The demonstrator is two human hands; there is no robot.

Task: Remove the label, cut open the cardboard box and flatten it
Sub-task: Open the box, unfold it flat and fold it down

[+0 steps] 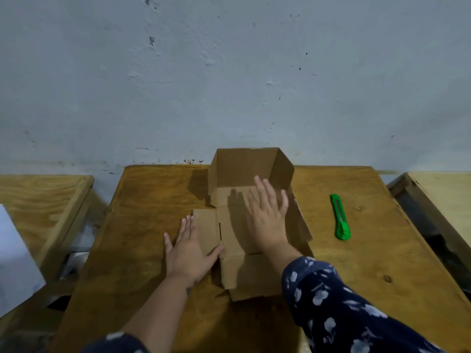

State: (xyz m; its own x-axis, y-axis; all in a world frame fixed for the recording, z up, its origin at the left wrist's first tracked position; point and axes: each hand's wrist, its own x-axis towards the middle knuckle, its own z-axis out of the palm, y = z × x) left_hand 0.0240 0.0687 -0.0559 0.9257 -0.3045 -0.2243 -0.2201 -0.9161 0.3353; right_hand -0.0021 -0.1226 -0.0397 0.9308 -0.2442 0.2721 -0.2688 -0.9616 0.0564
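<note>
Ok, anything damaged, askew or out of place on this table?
Only the cardboard box: its near panels lie flat, but the far end still stands upright in a U shape. The green utility knife lies apart to the right. Both hands are open, and nothing is spilled.
</note>
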